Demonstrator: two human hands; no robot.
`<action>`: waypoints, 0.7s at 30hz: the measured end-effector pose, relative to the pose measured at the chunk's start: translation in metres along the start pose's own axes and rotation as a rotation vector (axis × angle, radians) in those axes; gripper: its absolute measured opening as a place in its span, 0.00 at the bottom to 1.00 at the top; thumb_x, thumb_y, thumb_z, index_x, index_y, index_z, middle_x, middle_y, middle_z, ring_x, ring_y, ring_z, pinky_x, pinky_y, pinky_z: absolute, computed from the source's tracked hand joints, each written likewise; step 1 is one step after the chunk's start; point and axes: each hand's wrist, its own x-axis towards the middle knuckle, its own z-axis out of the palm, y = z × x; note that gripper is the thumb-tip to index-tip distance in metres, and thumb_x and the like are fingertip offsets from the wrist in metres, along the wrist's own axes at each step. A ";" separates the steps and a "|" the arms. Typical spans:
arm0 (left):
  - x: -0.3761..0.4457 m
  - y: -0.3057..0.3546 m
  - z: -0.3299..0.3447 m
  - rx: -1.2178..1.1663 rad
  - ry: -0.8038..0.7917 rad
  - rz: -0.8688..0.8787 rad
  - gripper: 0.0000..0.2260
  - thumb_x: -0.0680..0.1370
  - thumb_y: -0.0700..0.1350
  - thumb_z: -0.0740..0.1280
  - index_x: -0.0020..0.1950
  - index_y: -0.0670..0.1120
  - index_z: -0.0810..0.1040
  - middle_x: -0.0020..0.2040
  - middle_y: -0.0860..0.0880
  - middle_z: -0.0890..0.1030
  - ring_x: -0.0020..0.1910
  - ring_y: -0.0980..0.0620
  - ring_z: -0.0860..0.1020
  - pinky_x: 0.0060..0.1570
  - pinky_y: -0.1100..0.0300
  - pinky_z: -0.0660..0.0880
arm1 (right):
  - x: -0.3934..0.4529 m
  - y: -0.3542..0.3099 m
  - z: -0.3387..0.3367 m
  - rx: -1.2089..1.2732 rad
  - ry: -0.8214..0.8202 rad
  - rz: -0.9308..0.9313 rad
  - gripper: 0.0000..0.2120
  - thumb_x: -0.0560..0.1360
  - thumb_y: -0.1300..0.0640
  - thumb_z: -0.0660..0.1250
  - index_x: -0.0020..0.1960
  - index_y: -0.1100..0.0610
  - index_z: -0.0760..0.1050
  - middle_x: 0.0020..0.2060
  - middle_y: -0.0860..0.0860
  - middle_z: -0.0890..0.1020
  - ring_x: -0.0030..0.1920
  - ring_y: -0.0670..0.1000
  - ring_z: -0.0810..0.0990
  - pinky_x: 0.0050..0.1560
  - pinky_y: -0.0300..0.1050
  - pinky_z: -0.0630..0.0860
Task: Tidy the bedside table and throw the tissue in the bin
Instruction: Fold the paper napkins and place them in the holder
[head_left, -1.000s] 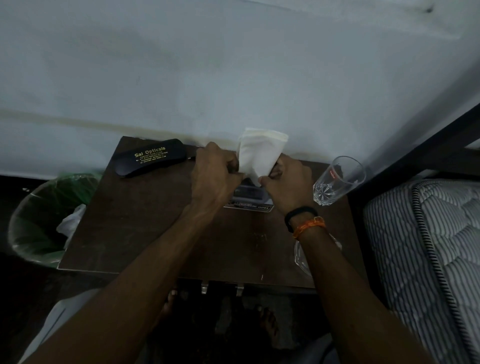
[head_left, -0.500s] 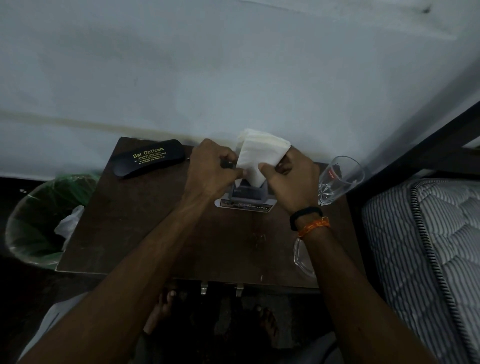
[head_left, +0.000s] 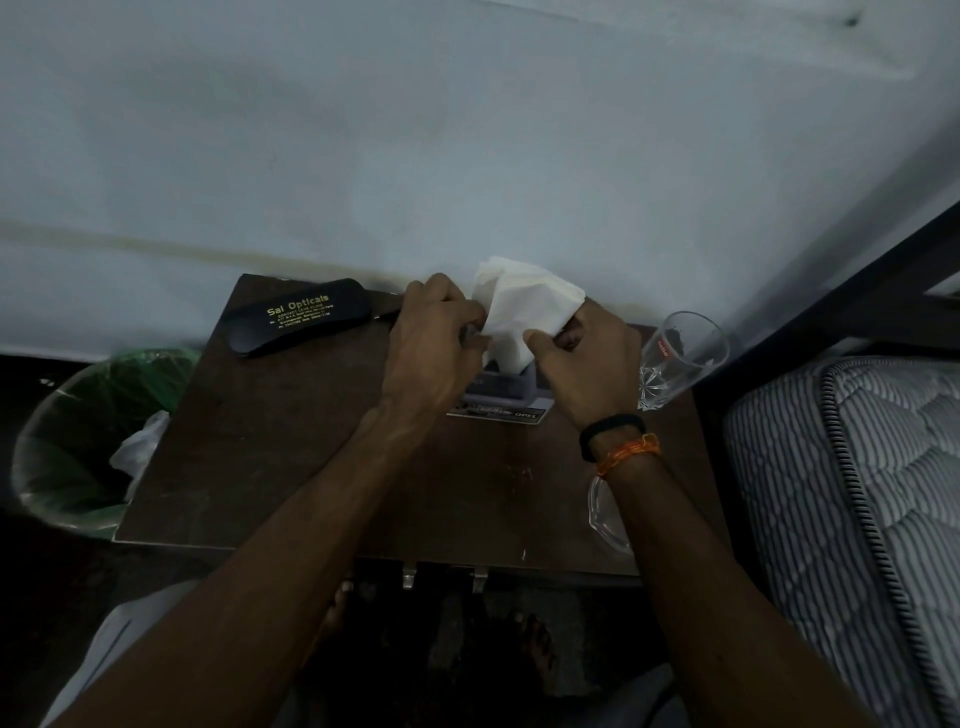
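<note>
A white tissue (head_left: 519, 306) is held up over the back of the dark brown bedside table (head_left: 291, 457). My left hand (head_left: 431, 348) grips its left edge and my right hand (head_left: 587, 364) pinches its right side, thumb in front. Under the tissue a small grey box (head_left: 501, 387) stands on a printed card (head_left: 519, 413), partly hidden by both hands. The bin (head_left: 67, 441), lined with a green bag and holding white waste, stands on the floor left of the table.
A black spectacle case (head_left: 301, 322) lies at the table's back left. A clear drinking glass (head_left: 680, 358) stands at the back right, and a clear glass dish (head_left: 605, 514) sits under my right forearm. A striped mattress (head_left: 852, 499) and dark bed frame lie to the right.
Both hands have shifted slightly toward the wall with the tissue, which is now more folded and bunched between them. The box and card below show more than one second ago.
</note>
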 end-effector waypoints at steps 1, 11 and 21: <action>0.000 -0.001 0.001 0.002 -0.006 -0.011 0.04 0.70 0.40 0.75 0.42 0.43 0.83 0.44 0.47 0.73 0.47 0.46 0.71 0.41 0.58 0.65 | 0.000 0.000 0.000 -0.002 -0.007 0.001 0.15 0.69 0.56 0.74 0.56 0.54 0.82 0.35 0.46 0.81 0.37 0.46 0.79 0.38 0.38 0.75; -0.006 0.001 0.011 0.085 0.024 -0.109 0.11 0.65 0.41 0.74 0.47 0.43 0.82 0.49 0.45 0.72 0.49 0.44 0.70 0.45 0.51 0.72 | -0.002 0.002 0.010 -0.064 -0.100 0.025 0.16 0.66 0.60 0.74 0.54 0.55 0.81 0.36 0.51 0.84 0.37 0.51 0.81 0.41 0.49 0.81; -0.007 0.002 0.014 0.177 0.025 -0.133 0.21 0.61 0.44 0.77 0.50 0.43 0.76 0.53 0.42 0.73 0.51 0.43 0.71 0.46 0.53 0.70 | -0.001 0.002 0.001 -0.026 -0.069 0.036 0.07 0.69 0.56 0.74 0.45 0.55 0.78 0.33 0.45 0.79 0.36 0.45 0.78 0.36 0.35 0.74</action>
